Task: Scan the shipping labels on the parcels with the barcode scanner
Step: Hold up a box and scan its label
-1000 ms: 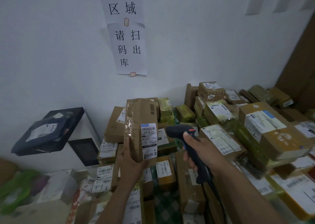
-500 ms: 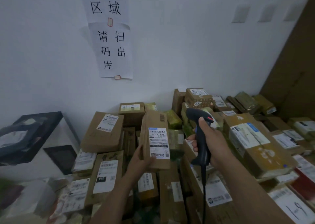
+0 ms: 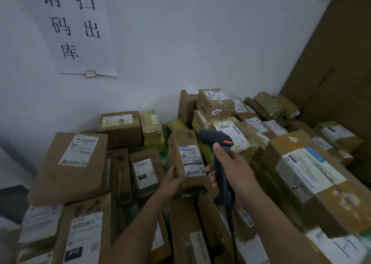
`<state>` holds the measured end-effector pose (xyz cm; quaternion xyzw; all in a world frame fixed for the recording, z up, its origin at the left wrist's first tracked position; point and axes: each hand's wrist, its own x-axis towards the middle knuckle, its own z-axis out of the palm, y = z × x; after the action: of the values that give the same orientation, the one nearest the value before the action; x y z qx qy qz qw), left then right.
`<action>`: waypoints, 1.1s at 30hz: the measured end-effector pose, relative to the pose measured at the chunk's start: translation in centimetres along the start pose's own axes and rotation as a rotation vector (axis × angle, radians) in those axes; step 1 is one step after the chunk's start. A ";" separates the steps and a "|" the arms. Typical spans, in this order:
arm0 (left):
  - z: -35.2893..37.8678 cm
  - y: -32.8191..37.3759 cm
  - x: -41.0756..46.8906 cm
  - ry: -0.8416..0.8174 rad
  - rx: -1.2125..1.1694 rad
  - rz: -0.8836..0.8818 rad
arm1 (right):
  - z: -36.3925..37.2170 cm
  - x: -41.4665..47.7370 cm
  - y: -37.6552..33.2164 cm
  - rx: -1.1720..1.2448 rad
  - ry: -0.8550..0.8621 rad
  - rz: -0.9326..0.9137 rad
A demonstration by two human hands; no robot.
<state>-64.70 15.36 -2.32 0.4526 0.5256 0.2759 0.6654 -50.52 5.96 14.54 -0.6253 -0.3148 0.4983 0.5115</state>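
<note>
White shipping label point(image 3: 191, 160) on the slim brown cardboard parcel point(image 3: 180, 141) stands mid-pile, parcel clasped by the left grip point(image 3: 173, 181). The right grip point(image 3: 235, 168) wraps the black barcode scanner point(image 3: 217, 140) just beside it. Scanned or not, I can't tell; the surrounding brown boxes point(image 3: 68, 167) likely remain.

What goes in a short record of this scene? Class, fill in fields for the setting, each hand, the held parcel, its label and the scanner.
Setting: pile of cardboard parcels against a white wall with a paper sign
Left hand: grips the lower corner of an upright brown parcel
Label: white shipping label faces the camera
Right hand: grips the handle of a dark barcode scanner
Scanner position: just right of the parcel, head up, cable hanging down
</note>
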 end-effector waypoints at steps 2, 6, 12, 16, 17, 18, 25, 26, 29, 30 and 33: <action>0.1 -1.0 1.1 -0.005 0.150 0.044 | 0.2 0.7 0.5 -0.032 -0.003 -0.011; 0.3 -2.0 2.2 0.008 0.396 0.152 | 1.0 1.6 0.8 -0.104 -0.033 -0.031; -3.9 -3.2 4.1 0.574 0.645 0.096 | 2.3 2.1 1.0 -0.273 -0.090 -0.047; -5.7 -4.9 6.2 0.496 0.712 -0.206 | 2.0 2.5 0.9 -0.325 -0.088 -0.057; -5.2 -5.2 6.8 0.491 0.747 -0.233 | 1.9 2.6 0.9 -0.318 -0.087 -0.053; -4.7 -5.6 7.3 0.500 0.782 -0.254 | 1.8 2.7 0.9 -0.308 -0.089 -0.047; -3.9 -7.1 9.1 0.568 0.748 -0.392 | 1.6 2.9 1.1 -0.296 -0.103 -0.049; -3.9 -7.0 9.1 0.580 0.742 -0.396 | 1.6 2.9 1.1 -0.296 -0.105 -0.051; -3.8 -6.4 8.4 0.587 0.680 -0.371 | 1.3 2.8 1.1 -0.286 -0.103 -0.059; -3.8 -6.1 7.8 0.585 0.658 -0.362 | 1.2 2.6 1.1 -0.289 -0.108 -0.060; -4.0 -5.0 5.7 0.581 0.596 -0.301 | 1.1 1.9 1.1 -0.309 -0.130 -0.061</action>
<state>-67.34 19.21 -9.53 0.4468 0.8076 0.1281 0.3629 -51.16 7.71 12.98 -0.6532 -0.4390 0.4675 0.4027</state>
